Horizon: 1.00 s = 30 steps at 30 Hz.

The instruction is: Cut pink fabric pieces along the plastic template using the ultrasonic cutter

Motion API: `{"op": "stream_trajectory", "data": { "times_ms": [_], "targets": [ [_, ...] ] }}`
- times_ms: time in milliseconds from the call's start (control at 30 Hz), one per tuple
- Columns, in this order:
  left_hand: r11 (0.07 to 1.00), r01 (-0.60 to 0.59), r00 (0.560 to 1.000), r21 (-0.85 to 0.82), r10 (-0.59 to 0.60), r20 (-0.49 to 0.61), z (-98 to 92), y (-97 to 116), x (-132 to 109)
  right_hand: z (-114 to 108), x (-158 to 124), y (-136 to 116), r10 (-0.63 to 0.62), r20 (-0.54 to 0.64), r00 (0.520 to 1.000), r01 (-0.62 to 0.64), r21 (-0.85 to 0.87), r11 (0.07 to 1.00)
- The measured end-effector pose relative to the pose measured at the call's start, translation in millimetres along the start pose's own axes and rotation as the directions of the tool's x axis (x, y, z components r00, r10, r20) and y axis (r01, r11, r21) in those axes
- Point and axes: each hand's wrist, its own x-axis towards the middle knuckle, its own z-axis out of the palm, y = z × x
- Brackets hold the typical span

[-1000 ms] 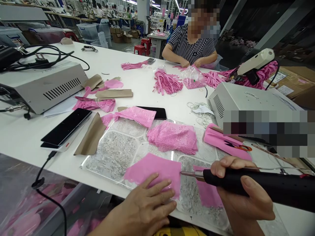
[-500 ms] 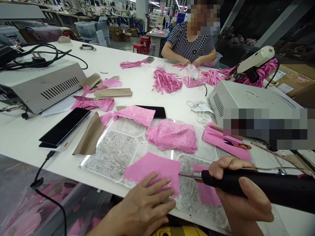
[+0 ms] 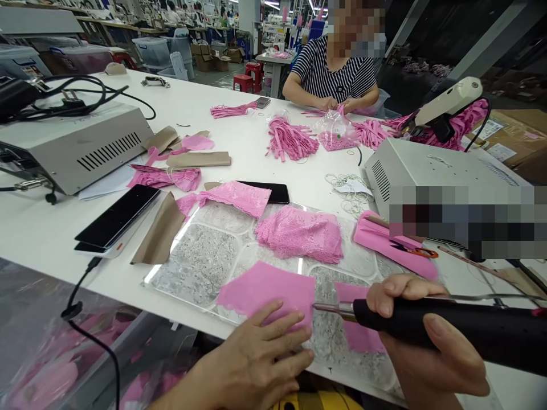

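Bare white worktop [image 3: 239, 122] lies open in the middle. Grey machine boxes [image 3: 77, 148] flank it left and right; a lace pile [image 3: 299, 234] and phones [image 3: 117, 216] crowd the near edge.

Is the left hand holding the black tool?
No, the right hand grips the black tool; the left hand presses flat on pink fabric.

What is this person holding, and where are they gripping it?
The right hand grips a black heated cutting tool around its handle, near the metal tip. The left hand only presses flat on pink fabric.
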Motion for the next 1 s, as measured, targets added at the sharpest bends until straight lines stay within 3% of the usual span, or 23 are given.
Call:
{"op": "stream_trajectory", "data": {
  "times_ms": [233, 700, 1000],
  "targets": [
    [1.000, 0.004, 1.000, 0.005, -0.004, 0.021, 5.7, 1.9, 1.6, -4.4, -11.1, -4.5, 0.021, 0.084, 0.996, -0.024, 0.035, 0.999],
    [1.000, 0.011, 1.000, -0.014, -0.011, 0.025, 0.5, 2.3, 5.4, -7.4, -15.9, -1.6, 0.042, 0.071, 0.997, -0.043, 0.013, 0.999],
    [1.000, -0.002, 1.000, -0.004, 0.003, 0.010, -3.6, 2.4, 7.9, -0.7, -12.2, -3.5, -0.002, 0.133, 0.991, -0.001, 0.027, 1.000]
  ]
}}
